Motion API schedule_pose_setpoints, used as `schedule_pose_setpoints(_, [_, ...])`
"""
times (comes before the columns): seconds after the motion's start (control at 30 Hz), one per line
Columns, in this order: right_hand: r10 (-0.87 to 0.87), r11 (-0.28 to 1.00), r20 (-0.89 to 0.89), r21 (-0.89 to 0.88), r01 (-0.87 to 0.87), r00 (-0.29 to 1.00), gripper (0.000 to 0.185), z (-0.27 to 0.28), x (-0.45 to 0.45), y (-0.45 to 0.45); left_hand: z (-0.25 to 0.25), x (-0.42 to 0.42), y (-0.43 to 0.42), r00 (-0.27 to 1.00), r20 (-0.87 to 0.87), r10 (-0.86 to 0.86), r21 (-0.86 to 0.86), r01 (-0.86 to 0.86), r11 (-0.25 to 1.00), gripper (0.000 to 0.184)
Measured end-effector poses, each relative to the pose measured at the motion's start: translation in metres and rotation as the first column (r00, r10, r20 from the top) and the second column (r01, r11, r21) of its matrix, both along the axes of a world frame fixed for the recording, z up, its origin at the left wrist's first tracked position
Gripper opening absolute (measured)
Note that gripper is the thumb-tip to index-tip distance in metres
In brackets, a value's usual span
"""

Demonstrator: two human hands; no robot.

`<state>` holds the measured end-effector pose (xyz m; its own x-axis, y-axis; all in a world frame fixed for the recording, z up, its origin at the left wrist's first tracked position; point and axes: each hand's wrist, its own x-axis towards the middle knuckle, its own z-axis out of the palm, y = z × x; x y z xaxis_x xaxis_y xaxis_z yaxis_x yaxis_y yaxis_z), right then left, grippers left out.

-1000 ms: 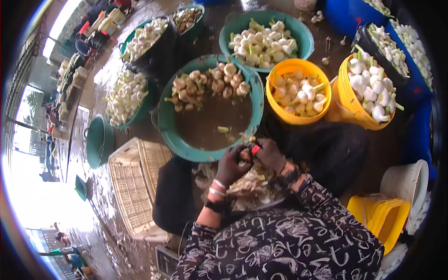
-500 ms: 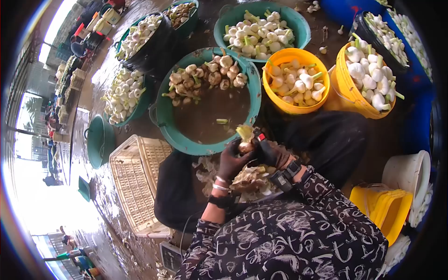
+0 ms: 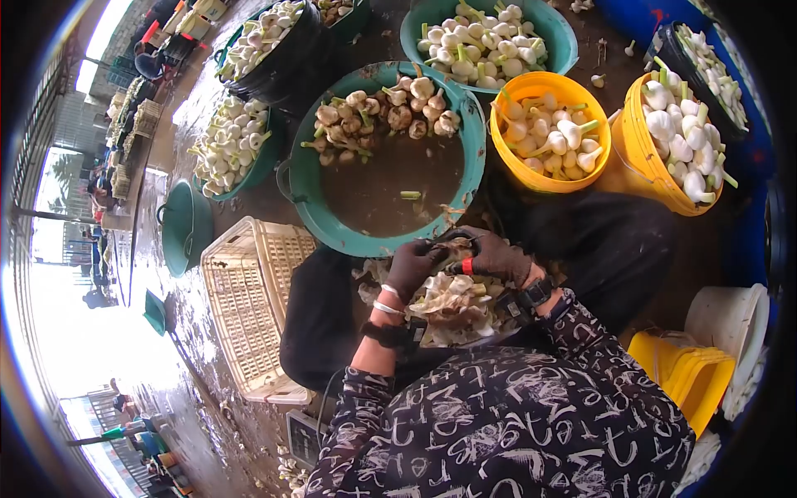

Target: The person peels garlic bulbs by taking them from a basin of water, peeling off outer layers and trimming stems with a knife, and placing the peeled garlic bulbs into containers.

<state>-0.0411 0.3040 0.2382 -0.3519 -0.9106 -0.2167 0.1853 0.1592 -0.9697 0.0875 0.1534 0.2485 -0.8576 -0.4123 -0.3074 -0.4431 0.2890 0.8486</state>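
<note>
Both gloved hands, left hand [image 3: 413, 267] and right hand [image 3: 496, 256], curl close together over loose husks [image 3: 452, 300]; what they grip I can't tell.
Beyond, a green basin [image 3: 374, 245] holds brownish garlic bulbs [image 3: 336, 124] and murky water, a yellow bucket [image 3: 544, 183] pale bulbs [image 3: 554, 137].

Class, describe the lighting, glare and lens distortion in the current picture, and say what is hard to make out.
Head view: daylight at left burns out to white, and the wet floor glares; head view: a round, fisheye-like image with black corners and colour fringing at the left edge; head view: between the dark left hand and right hand, detail is too murky to read.
</note>
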Motion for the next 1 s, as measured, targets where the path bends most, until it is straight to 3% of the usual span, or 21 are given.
schedule_pose_setpoints(0.03, [0.015, 0.998, -0.018, -0.062, -0.017, 1.000, 0.043, 0.002, -0.002, 0.001, -0.001, 0.003, 0.003, 0.988, 0.002, 0.157, 0.346, -0.148, 0.926, 0.025])
schedule_pose_setpoints(0.07, [0.029, 0.991, -0.037, -0.126, -0.033, 0.999, 0.046, 0.003, -0.003, 0.000, 0.000, 0.005, 0.006, 0.952, 0.057, 0.300, 0.643, -0.265, 0.719, 0.027])
schedule_pose_setpoints(0.1, [0.029, 0.991, -0.038, -0.127, -0.034, 0.999, 0.046, 0.003, -0.002, -0.001, -0.001, 0.007, 0.010, 0.941, 0.066, 0.331, 0.661, -0.290, 0.692, 0.029])
schedule_pose_setpoints(0.13, [-0.021, 0.982, 0.258, -0.178, 0.069, 0.966, 0.046, 0.004, -0.001, -0.002, -0.003, 0.012, 0.013, 0.941, 0.065, 0.331, 0.660, -0.289, 0.693, 0.029])
schedule_pose_setpoints(0.17, [-0.050, 0.964, 0.532, -0.196, 0.181, 0.845, 0.045, 0.006, 0.001, -0.004, -0.004, 0.017, 0.016, 0.975, -0.114, 0.190, 0.109, -0.178, 0.978, 0.026])
schedule_pose_setpoints(0.2, [-0.050, 0.963, 0.532, -0.197, 0.181, 0.845, 0.045, 0.008, -0.001, -0.006, -0.004, 0.022, 0.019, 0.985, -0.172, -0.032, -0.500, -0.060, 0.864, 0.023])
schedule_pose_setpoints(0.27, [-0.174, 0.940, 0.550, -0.156, 0.305, 0.817, 0.044, 0.015, -0.005, -0.006, 0.000, 0.029, 0.024, 0.977, -0.205, -0.057, -0.462, -0.045, 0.886, 0.024])
schedule_pose_setpoints(0.3, [-0.289, 0.898, 0.411, -0.196, 0.393, 0.865, 0.036, 0.000, -0.001, -0.012, 0.009, 0.029, 0.027, 0.993, -0.103, -0.064, 0.018, 0.066, 0.998, 0.028])
schedule_pose_setpoints(0.33, [-0.289, 0.898, 0.410, -0.196, 0.393, 0.865, 0.036, -0.012, -0.005, -0.007, 0.015, 0.031, 0.031, 0.993, -0.014, -0.120, 0.501, 0.110, 0.859, 0.032])
schedule_pose_setpoints(0.37, [-0.220, 0.931, 0.529, -0.137, 0.339, 0.820, 0.032, -0.005, -0.009, -0.005, 0.017, 0.031, 0.036, 0.928, -0.084, -0.363, 0.291, 0.371, 0.882, 0.042])
schedule_pose_setpoints(0.4, [-0.156, 0.958, 0.640, -0.089, 0.274, 0.752, 0.030, 0.003, -0.012, -0.004, 0.021, 0.030, 0.040, 0.921, 0.063, -0.384, 0.034, 0.383, 0.923, 0.054])
schedule_pose_setpoints(0.47, [-0.165, 0.952, 0.718, -0.064, 0.300, 0.676, 0.028, 0.010, -0.006, -0.004, 0.022, 0.014, 0.050, 0.964, -0.251, 0.092, -0.108, -0.122, 0.987, 0.055])
schedule_pose_setpoints(0.53, [-0.105, 0.970, 0.453, -0.151, 0.192, 0.885, 0.030, 0.013, 0.001, -0.003, 0.013, 0.001, 0.044, 0.956, -0.277, 0.100, -0.162, -0.149, 0.975, 0.054])
schedule_pose_setpoints(0.57, [-0.266, 0.911, 0.431, -0.182, 0.371, 0.862, 0.029, -0.015, 0.013, -0.006, 0.009, -0.003, 0.042, 0.945, -0.307, 0.112, -0.211, -0.182, 0.960, 0.054])
schedule_pose_setpoints(0.6, [-0.261, 0.912, 0.428, -0.184, 0.366, 0.865, 0.029, -0.018, 0.012, -0.007, 0.006, -0.004, 0.040, 0.943, -0.311, 0.116, -0.211, -0.188, 0.959, 0.054])
schedule_pose_setpoints(0.67, [-0.325, 0.945, -0.068, -0.054, 0.321, 0.943, 0.025, -0.017, 0.009, -0.010, 0.007, -0.008, 0.036, 0.968, -0.250, 0.008, -0.332, -0.094, 0.938, 0.049])
schedule_pose_setpoints(0.7, [-0.324, 0.946, -0.202, -0.083, 0.314, 0.924, 0.023, -0.010, 0.005, -0.008, 0.010, -0.007, 0.036, 0.965, -0.260, -0.022, -0.362, -0.076, 0.929, 0.046])
schedule_pose_setpoints(0.83, [-0.116, 0.993, -0.343, -0.014, 0.118, 0.932, 0.024, -0.016, -0.012, -0.002, 0.013, 0.000, 0.034, 0.979, -0.184, -0.092, -0.388, 0.013, 0.921, 0.045])
schedule_pose_setpoints(0.9, [-0.015, 0.999, -0.283, 0.022, 0.023, 0.959, 0.025, -0.015, -0.015, -0.001, 0.003, 0.004, 0.030, 0.966, -0.253, -0.045, -0.138, 0.010, 0.990, 0.049])
schedule_pose_setpoints(0.93, [-0.013, 1.000, -0.282, 0.021, 0.019, 0.959, 0.025, -0.015, -0.017, 0.000, -0.001, 0.007, 0.029, 0.967, -0.252, -0.043, -0.139, 0.008, 0.990, 0.049])
schedule_pose_setpoints(1.0, [0.017, 0.997, -0.016, 0.071, -0.016, 1.000, 0.024, -0.005, -0.019, 0.004, -0.001, 0.009, 0.029, 0.961, -0.242, 0.133, 0.336, -0.045, 0.941, 0.057])
